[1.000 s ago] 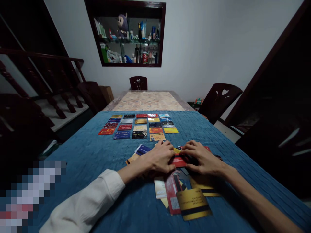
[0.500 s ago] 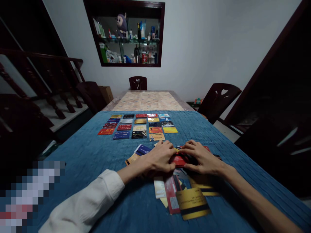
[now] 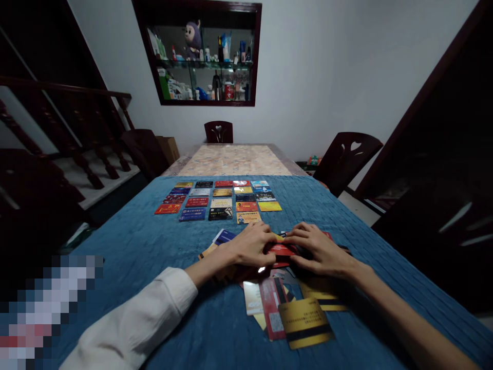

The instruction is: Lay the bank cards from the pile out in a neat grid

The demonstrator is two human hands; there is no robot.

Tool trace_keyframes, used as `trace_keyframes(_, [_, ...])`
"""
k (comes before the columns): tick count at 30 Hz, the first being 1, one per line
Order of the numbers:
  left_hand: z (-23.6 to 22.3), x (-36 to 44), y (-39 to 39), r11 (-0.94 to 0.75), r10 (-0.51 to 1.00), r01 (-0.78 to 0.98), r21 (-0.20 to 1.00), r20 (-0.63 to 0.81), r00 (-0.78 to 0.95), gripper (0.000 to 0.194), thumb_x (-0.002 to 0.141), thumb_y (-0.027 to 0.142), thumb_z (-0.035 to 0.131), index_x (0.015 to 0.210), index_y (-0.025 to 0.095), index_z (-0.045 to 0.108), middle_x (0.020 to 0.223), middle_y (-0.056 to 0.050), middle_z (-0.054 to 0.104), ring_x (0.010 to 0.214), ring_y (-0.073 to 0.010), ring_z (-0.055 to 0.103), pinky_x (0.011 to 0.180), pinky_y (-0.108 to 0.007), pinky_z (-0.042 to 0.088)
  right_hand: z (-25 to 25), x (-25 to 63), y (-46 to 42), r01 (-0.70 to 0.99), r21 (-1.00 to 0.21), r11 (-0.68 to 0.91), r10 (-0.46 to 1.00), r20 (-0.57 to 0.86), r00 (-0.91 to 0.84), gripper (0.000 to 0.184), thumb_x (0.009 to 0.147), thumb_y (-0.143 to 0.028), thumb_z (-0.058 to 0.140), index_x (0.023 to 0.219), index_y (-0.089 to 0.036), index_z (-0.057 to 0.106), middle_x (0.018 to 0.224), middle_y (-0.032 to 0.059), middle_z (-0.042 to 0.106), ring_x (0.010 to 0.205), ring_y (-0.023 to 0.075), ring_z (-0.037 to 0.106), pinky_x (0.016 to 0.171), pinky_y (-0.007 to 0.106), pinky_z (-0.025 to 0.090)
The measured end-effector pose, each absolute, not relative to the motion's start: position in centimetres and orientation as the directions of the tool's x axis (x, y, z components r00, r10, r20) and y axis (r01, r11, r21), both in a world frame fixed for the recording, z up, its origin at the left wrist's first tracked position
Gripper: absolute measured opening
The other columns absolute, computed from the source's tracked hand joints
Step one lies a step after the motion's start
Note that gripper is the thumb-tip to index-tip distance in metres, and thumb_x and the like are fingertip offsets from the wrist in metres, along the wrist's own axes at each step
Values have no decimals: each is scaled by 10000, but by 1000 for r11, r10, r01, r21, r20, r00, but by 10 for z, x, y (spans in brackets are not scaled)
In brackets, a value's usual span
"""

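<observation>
A red card (image 3: 280, 250) lies between my two hands, over a loose pile of cards. My left hand (image 3: 252, 244) is closed on its left end, thumb on the near side and fingers on the far side. At its right end my right hand (image 3: 316, 248) is closed too, with curled fingers and the thumb along the near edge. Beneath and around my hands spread more cards: a gold card (image 3: 306, 322) with a dark stripe, a reddish card (image 3: 272, 308), a whitish card (image 3: 253, 298) and a blue card (image 3: 224, 237). My palms hide part of the pile.
Farther up the blue cloth (image 3: 127, 246), rows of cards (image 3: 221, 203) lie face up in columns. Beyond the cloth is the patterned tabletop (image 3: 234, 160). Dark wooden chairs (image 3: 348, 159) stand around the table, and a shelf niche (image 3: 206, 64) is set in the wall.
My left hand has shifted slightly left and its thumb has drawn back, baring more of the red card. My right hand has barely moved. The laid-out rows are unchanged.
</observation>
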State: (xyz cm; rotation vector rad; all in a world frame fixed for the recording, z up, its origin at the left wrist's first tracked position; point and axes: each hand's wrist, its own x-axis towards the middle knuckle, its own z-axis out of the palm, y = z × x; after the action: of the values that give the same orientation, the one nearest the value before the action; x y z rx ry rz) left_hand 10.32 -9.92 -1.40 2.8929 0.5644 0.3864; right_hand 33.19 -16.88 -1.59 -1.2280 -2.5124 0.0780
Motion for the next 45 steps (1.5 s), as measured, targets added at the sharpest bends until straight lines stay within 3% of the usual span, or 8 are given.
trace_keyframes(8, [-14,102,-98,-919,382,346,187,214,899,241,871,301,551,1028,213,711,943,-59,655,939,-219,567,845,-346,419,-19,334,-167,757,-226,613,787,263,-559,347,956,-392,522,1243,-258,662,1112,108,695,1048,267,532,894,465,419])
trace_keyframes(14, [-9,101,-94,-924,364,317,214,239,900,222,869,206,522,940,200,732,863,-45,702,857,-194,594,803,-324,413,-20,335,-165,761,-263,593,801,283,-527,304,974,-401,490,1120,-243,705,1060,104,703,1039,264,544,892,462,436])
trace_keyframes(21, [-10,102,-89,-917,375,312,248,268,887,295,922,188,456,1026,194,732,906,-68,719,869,-201,618,831,-338,421,-33,343,-155,766,-251,592,795,337,-504,253,954,-251,493,1108,-210,689,981,103,715,990,246,570,845,423,452])
trace_keyframes(26, [-12,101,-85,-902,389,310,300,254,886,329,881,115,455,1064,198,716,913,-63,711,874,-188,613,839,-310,442,-39,344,-153,792,-256,554,812,376,-446,248,962,-257,483,1086,-216,693,943,88,717,949,236,594,808,394,453])
trace_keyframes(34, [-18,100,-80,-894,420,341,290,277,864,246,875,111,464,924,164,699,876,-69,690,833,-189,597,805,-299,447,-38,341,-153,816,-267,512,831,397,-391,237,935,-251,512,1067,-220,705,919,79,701,914,224,610,810,378,456])
trace_keyframes(45, [-18,100,-79,-888,445,374,266,297,845,213,849,103,477,879,157,681,906,-78,675,878,-194,591,827,-300,453,-39,339,-154,819,-269,506,818,450,-358,202,924,-241,505,1000,-210,690,895,75,697,900,229,600,782,377,434])
